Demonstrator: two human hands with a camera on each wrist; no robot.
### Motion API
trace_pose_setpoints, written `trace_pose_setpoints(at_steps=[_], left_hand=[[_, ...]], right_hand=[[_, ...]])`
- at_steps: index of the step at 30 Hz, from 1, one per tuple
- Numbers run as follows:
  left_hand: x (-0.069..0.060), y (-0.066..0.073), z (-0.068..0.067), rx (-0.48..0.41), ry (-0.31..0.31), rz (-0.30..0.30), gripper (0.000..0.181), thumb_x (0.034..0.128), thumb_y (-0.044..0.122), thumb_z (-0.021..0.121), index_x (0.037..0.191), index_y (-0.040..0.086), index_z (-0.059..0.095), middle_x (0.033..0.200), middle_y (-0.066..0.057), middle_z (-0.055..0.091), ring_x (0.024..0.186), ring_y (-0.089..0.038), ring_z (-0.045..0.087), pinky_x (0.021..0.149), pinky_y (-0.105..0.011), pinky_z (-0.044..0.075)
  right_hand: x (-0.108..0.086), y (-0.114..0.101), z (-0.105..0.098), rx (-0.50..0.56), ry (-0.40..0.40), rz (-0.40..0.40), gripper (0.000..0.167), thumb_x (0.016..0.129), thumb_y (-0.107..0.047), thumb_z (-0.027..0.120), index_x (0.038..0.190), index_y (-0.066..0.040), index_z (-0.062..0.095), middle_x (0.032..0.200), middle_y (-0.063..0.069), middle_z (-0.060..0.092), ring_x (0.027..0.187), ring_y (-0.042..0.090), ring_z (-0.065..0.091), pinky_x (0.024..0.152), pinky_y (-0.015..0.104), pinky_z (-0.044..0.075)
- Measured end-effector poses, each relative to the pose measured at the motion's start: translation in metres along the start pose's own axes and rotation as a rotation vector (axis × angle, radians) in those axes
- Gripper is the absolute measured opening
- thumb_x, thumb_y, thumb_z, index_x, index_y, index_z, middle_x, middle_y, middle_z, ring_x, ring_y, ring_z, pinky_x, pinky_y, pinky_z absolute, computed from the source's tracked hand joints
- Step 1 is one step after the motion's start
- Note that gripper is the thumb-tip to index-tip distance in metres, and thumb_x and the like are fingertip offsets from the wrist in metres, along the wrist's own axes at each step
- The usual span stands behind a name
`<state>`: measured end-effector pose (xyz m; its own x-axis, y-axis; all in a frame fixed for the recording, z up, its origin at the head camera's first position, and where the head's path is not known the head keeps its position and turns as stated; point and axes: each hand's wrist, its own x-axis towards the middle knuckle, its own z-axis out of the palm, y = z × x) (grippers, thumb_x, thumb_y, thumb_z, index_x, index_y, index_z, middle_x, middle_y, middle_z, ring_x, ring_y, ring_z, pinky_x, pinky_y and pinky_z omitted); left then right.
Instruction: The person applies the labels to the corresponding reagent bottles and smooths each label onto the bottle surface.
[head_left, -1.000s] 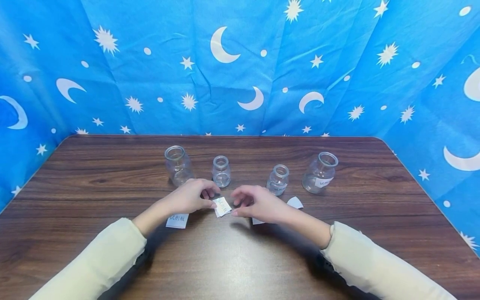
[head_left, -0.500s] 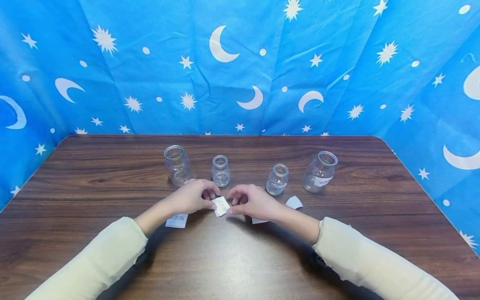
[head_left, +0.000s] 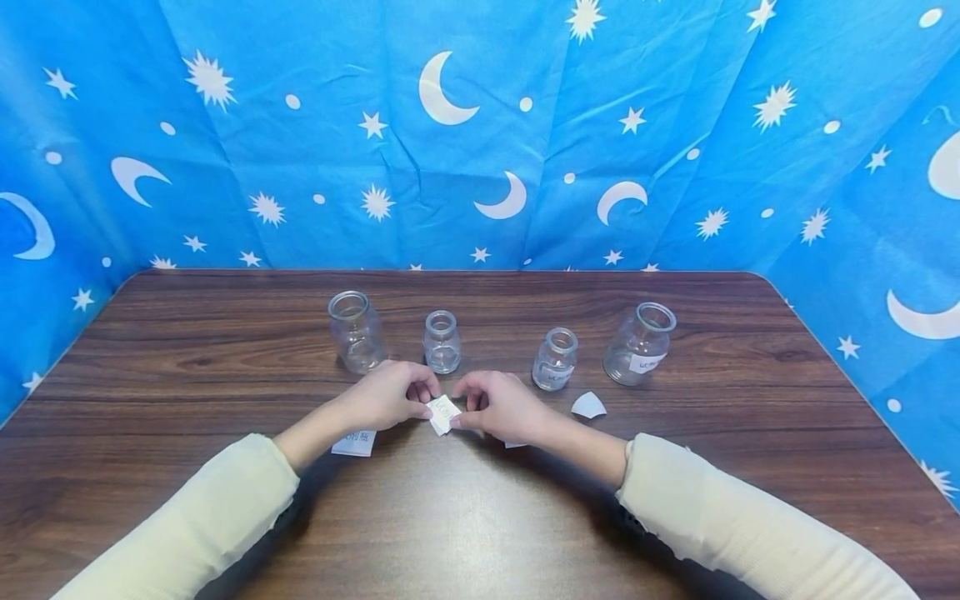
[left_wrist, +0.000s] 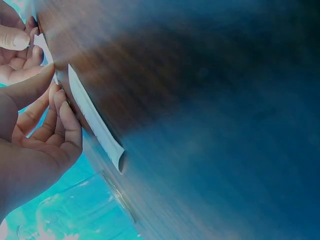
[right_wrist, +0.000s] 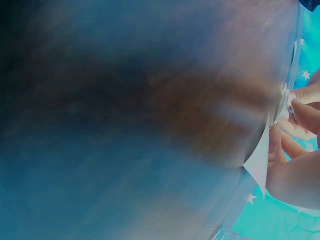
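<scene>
A small white paper label [head_left: 444,414] with printed characters is held just above the table between both hands. My left hand [head_left: 386,397] pinches its left side between thumb and fingers. At the label's right edge, the thumb and curled fingers of my right hand [head_left: 508,407] pinch a corner; the left wrist view shows the right thumb against the white paper [left_wrist: 41,42]. Another printed label [head_left: 354,443] lies under the left wrist. A further white piece [head_left: 515,445] is mostly hidden beneath the right hand, and a curled white paper [head_left: 589,405] lies right of it.
Behind the hands stand a large glass jar [head_left: 358,335] and a small one [head_left: 442,343], no label visible on either. To the right are a small jar [head_left: 555,360] and a large jar [head_left: 640,346], both labelled. A blue cloth [head_left: 480,150] backs the wooden table [head_left: 465,533].
My right hand has moved left, from beside the label to its right edge, where it now grips a corner. The left hand stays nearly still with the label.
</scene>
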<state>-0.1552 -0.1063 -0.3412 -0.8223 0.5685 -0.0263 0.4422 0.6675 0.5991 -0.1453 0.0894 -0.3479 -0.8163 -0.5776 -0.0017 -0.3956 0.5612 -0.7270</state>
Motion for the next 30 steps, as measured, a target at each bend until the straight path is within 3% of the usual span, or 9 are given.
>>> trace_pose_setpoints(at_steps=[7,16,30], left_hand=[[-0.0007,0.0016,-0.0001,-0.01,-0.01,-0.033,0.011,0.0761,0.001,0.069,0.083,0.005,0.063,0.069,0.005,0.054,0.063,-0.009,0.049,0.058,-0.023,0.041],[-0.0003,0.0008,-0.0002,-0.005,-0.021,-0.021,0.01,0.0766,0.0,0.068,0.078,0.007,0.062,0.069,0.005,0.055,0.063,-0.009,0.049,0.059,-0.024,0.041],[-0.0015,-0.0054,0.0,-0.015,-0.03,0.055,0.013,0.0776,-0.001,0.065,0.074,0.01,0.059,0.068,0.005,0.053,0.064,-0.008,0.048,0.06,-0.024,0.041]], right_hand=[[-0.0005,-0.0011,0.0009,-0.013,0.0,0.004,0.024,0.077,-0.01,0.072,0.095,0.0,0.061,0.067,-0.002,0.053,0.049,0.004,0.049,0.05,0.019,0.041],[-0.0011,-0.0008,0.0004,-0.056,0.015,-0.022,0.025,0.073,-0.01,0.075,0.092,-0.002,0.062,0.071,0.0,0.054,0.053,0.003,0.048,0.054,0.019,0.041],[-0.0018,-0.0009,-0.0007,-0.064,-0.004,-0.03,0.021,0.073,-0.013,0.075,0.089,-0.005,0.066,0.076,0.001,0.055,0.06,0.004,0.049,0.059,0.02,0.042]])
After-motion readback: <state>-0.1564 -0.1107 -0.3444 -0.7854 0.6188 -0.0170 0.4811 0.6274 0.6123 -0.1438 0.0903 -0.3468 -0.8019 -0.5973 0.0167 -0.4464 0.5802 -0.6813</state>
